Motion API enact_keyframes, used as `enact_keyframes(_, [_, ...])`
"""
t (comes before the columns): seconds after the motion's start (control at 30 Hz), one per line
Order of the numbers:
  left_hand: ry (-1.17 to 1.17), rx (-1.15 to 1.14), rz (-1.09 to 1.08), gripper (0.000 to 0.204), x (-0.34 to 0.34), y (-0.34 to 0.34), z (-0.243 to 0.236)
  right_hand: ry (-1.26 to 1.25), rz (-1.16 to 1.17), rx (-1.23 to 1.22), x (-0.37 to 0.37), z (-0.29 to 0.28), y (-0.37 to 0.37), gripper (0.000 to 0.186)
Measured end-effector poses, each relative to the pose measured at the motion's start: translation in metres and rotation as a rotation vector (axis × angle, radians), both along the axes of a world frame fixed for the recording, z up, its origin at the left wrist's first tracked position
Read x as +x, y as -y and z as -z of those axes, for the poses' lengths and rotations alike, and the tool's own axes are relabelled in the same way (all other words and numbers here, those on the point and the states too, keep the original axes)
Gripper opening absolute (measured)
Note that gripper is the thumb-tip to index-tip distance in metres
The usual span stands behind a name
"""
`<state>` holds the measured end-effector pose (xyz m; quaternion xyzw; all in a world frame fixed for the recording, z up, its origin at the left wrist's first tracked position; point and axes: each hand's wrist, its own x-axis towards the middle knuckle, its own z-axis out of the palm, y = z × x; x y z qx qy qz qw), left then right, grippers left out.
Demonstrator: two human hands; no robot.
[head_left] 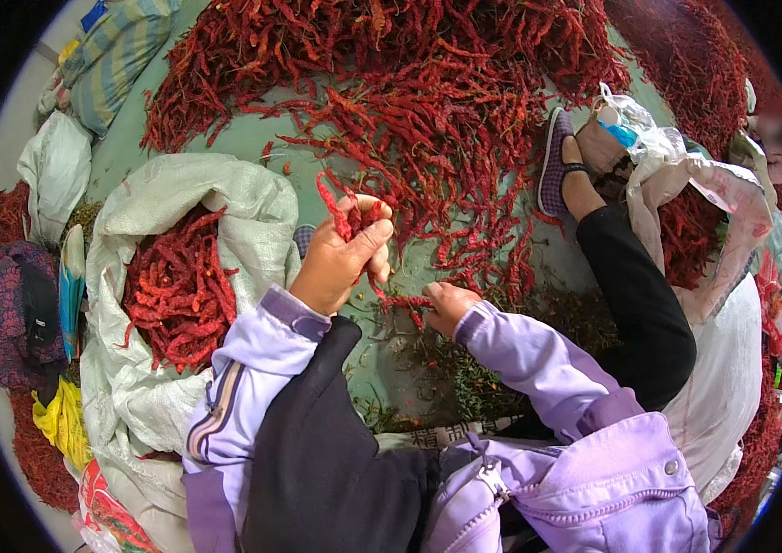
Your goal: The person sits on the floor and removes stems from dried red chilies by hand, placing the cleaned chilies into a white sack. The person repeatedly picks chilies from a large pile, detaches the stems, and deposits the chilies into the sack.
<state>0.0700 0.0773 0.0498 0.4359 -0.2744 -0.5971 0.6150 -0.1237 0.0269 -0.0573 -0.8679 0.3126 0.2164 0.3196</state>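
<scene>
In the middle of the head view my left hand (343, 256) is closed around several dried red chili peppers (334, 205). One wrinkled pepper sticks up past the curled fingers. Lower and to the right, my right hand (451, 305) pinches the end of another red chili pepper (400, 300), which stretches toward my left hand. Ahead of both hands spreads a big heap of red chili peppers (409, 120), thinning out toward me. On the left stands a white woven sack (257, 194) with its rim rolled down, holding loose red peppers (179, 290).
My shoe (552, 166) and outstretched leg lie at the right of the heap. Beyond it stands another white sack (718, 369) with peppers inside. A patterned bag (18, 304) and a yellow plastic bag (61, 422) sit at far left. Green stems (492, 382) litter the floor.
</scene>
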Motion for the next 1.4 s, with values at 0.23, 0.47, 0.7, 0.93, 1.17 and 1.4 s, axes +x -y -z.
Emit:
enact_keyframes(0.23, [0.093,0.078,-0.018,0.011,0.002,-0.001,0.013,0.255,0.191,-0.004,-0.028,0.029,0.034,0.031])
enact_keyframes(0.47, [0.516,-0.002,0.312,0.034,-0.014,0.002,0.02,0.808,0.537,0.39,-0.019,-0.065,0.025,0.02])
enact_keyframes(0.7, [0.441,-0.341,0.321,0.02,-0.017,0.006,0.002,0.745,0.513,0.651,0.003,-0.091,0.01,0.016])
enact_keyframes(0.93, [0.115,0.02,0.276,0.013,-0.014,-0.005,-0.016,0.815,0.243,0.479,0.007,-0.123,0.003,0.011])
enact_keyframes(1.17, [0.02,0.196,0.45,0.016,-0.01,-0.005,-0.008,0.75,-0.573,0.254,0.004,-0.144,-0.021,0.024])
enact_keyframes(1.4, [-0.052,0.015,0.036,0.01,-0.001,0.001,-0.012,0.165,-0.227,-0.057,-0.043,-0.034,0.014,0.041])
